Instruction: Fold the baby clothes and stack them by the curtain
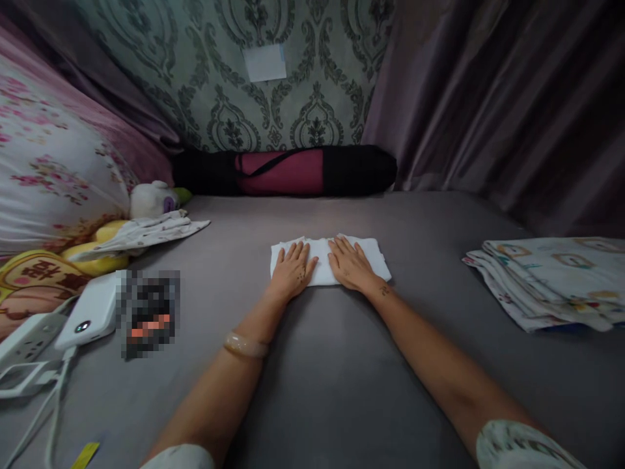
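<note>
A folded white cloth (321,264) lies flat on the grey sheet (322,371), in the middle of the view. My left hand (293,270) rests palm down on its left part, fingers stretched forward and thumb out to the side. On the right part, my right hand (349,264) presses flat in the same way, its fingers also extended. Between the two hands a strip of the cloth shows. What lies under the palms is hidden. A pale bangle (245,345) circles my left wrist.
A stack of folded printed cloth (556,280) lies at the right. A black and maroon long bag (280,172) runs along the wall. Left are a floral pillow (53,163), a white power bank (92,309), a power strip (32,342), cables and a pixelated dark item (150,306).
</note>
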A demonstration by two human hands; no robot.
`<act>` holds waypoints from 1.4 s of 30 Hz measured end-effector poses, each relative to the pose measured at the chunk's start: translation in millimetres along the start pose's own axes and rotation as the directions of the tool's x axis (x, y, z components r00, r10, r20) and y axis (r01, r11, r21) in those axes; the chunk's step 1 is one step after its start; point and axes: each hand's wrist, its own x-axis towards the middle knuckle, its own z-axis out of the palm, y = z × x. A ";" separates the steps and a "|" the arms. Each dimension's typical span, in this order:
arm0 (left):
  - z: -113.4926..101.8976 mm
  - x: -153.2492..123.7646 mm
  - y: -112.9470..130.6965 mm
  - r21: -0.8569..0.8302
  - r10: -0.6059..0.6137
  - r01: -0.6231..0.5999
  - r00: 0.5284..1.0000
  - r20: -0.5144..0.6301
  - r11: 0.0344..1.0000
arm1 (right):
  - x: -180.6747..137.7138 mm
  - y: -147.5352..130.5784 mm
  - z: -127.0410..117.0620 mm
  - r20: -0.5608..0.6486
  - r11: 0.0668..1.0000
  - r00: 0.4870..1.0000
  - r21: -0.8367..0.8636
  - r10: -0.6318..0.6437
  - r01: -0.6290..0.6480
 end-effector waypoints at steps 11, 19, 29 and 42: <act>-1.9 2.5 -8.7 -0.027 -0.043 0.039 0.988 -0.152 0.999 | 2.7 30.2 -7.5 -0.018 0.997 0.997 0.032 0.072 -0.072; 6.2 7.8 -22.5 -0.019 -0.091 0.093 0.993 0.078 0.996 | 5.1 47.2 0.4 0.068 0.990 0.988 -0.003 0.140 -0.140; -3.4 31.1 -34.4 -0.029 -0.161 0.168 0.975 0.156 0.985 | 11.5 65.8 -7.4 -0.017 0.989 0.989 0.007 0.150 -0.150; -49.1 82.6 -53.2 -0.093 -0.175 0.237 0.884 0.433 0.967 | 22.6 84.3 -17.1 0.042 0.988 0.987 -0.031 0.155 -0.154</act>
